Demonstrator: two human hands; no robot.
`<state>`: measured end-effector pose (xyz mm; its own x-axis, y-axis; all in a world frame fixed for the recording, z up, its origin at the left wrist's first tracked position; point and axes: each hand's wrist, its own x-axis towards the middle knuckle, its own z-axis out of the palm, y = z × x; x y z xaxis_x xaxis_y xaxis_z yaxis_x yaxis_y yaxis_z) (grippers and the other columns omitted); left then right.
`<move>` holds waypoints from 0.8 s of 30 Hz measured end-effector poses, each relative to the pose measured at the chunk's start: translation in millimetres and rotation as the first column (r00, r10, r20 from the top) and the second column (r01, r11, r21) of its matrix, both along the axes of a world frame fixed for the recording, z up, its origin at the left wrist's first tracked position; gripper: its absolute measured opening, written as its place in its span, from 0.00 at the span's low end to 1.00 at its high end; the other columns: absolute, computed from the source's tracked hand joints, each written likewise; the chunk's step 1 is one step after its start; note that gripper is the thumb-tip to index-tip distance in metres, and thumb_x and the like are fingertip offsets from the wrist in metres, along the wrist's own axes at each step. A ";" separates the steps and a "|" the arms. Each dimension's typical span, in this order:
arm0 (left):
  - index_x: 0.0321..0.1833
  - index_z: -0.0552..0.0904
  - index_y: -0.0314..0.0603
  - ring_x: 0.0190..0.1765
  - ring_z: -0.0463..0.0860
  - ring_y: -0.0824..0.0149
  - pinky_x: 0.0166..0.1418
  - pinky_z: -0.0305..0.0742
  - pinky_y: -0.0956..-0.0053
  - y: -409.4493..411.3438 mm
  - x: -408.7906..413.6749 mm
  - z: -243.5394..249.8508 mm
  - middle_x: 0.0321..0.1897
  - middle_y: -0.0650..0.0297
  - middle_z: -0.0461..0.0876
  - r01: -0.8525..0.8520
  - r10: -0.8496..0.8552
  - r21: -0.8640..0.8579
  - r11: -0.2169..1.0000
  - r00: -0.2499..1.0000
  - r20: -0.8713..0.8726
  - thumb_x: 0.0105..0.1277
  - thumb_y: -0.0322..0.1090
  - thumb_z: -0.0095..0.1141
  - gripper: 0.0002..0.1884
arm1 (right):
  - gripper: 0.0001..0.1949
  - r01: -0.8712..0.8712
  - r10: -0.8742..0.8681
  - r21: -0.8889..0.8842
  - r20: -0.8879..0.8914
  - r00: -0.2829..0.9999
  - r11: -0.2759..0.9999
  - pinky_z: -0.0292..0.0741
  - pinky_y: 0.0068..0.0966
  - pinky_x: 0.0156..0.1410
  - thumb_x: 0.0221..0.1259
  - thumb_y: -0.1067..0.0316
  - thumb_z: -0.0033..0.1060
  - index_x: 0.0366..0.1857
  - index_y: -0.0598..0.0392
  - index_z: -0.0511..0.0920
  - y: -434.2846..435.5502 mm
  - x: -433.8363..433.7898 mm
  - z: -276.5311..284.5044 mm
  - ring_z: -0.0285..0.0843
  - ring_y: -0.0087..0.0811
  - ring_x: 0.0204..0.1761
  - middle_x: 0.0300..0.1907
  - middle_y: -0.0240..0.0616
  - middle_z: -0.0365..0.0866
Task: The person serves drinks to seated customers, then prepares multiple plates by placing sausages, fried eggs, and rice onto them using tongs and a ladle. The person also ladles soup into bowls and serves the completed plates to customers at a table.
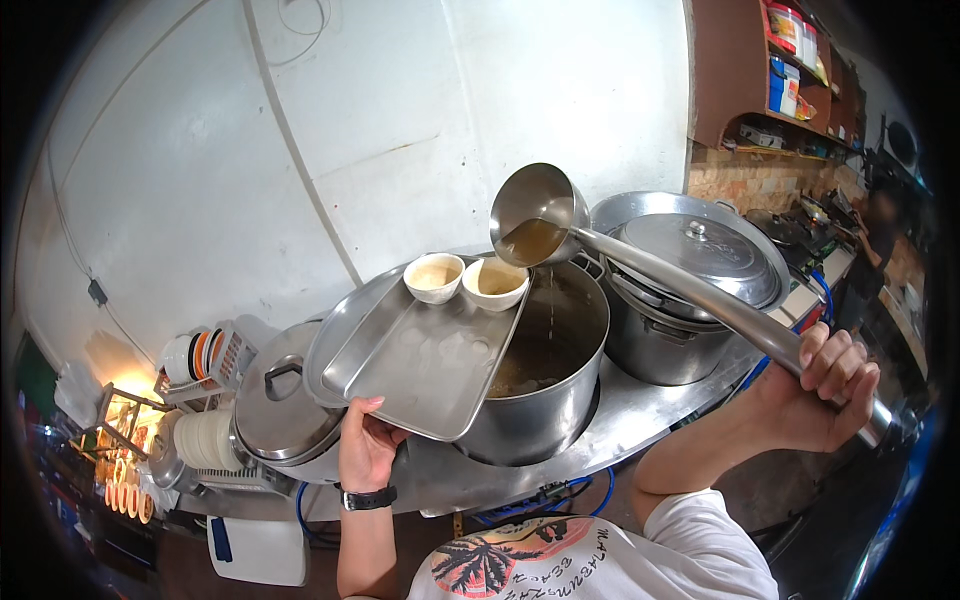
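Note:
My left hand (pixel 370 444) grips the near left corner of a metal tray (pixel 431 367). Two small white bowls stand at the tray's far end: the left bowl (pixel 433 277) holds pale liquid, and the right bowl (pixel 496 283) has brownish liquid in it. My right hand (pixel 836 386) is closed around the long handle of a large steel ladle (pixel 544 214). Brown broth lies in the ladle's tilted bowl, just above and right of the right bowl. Below, a big open stockpot (pixel 555 420) contains dark broth, and a thin stream falls into it. The tray covers part of its opening.
A lidded pot (pixel 664 352) stands right of the stockpot on the steel counter (pixel 630 420). Another lidded pot (pixel 281 397) is at left, beside racks with stacked plates (pixel 202 439). A person (pixel 870 240) works at the far right near a stove. A wall (pixel 375 135) rises behind.

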<state>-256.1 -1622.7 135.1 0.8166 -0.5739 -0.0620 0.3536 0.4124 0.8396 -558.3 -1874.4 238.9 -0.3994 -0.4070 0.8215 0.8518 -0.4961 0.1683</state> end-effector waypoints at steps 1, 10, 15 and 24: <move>0.52 0.73 0.35 0.47 0.81 0.60 0.46 0.79 0.65 -1.1 -0.3 -0.8 0.47 0.56 0.79 -0.004 0.004 -0.002 1.000 1.000 0.001 0.56 0.39 0.54 0.22 | 0.18 -0.001 0.001 -0.016 -0.003 1.000 1.000 0.63 0.25 0.29 0.64 0.67 0.41 0.13 0.46 0.58 -0.5 -0.3 -0.1 0.56 0.22 0.14 0.13 0.29 0.58; 0.41 0.77 0.38 0.42 0.83 0.62 0.44 0.80 0.67 -5.9 -7.5 7.5 0.39 0.59 0.81 -0.050 0.048 -0.043 0.998 0.998 -0.029 0.56 0.36 0.55 0.13 | 0.16 0.007 -0.008 -0.069 -0.009 1.000 0.998 0.63 0.25 0.28 0.63 0.67 0.42 0.14 0.47 0.61 -1.9 -0.8 1.7 0.57 0.22 0.14 0.12 0.29 0.60; 0.41 0.77 0.38 0.41 0.83 0.62 0.43 0.81 0.68 -5.9 -7.2 7.2 0.39 0.58 0.81 -0.060 0.058 -0.050 0.997 0.998 -0.036 0.56 0.36 0.56 0.12 | 0.16 -0.005 0.003 -0.090 -0.018 1.000 0.996 0.63 0.25 0.27 0.63 0.67 0.43 0.14 0.47 0.61 -2.3 -1.4 3.2 0.56 0.22 0.14 0.12 0.29 0.59; 0.50 0.73 0.35 0.45 0.81 0.61 0.44 0.80 0.67 -3.9 -6.0 4.2 0.45 0.56 0.79 -0.049 0.049 -0.019 0.999 0.999 -0.001 0.55 0.39 0.55 0.21 | 0.16 0.010 -0.012 -0.109 -0.019 1.000 0.994 0.63 0.24 0.27 0.63 0.67 0.43 0.14 0.47 0.61 -0.5 -2.0 7.1 0.56 0.21 0.13 0.11 0.28 0.59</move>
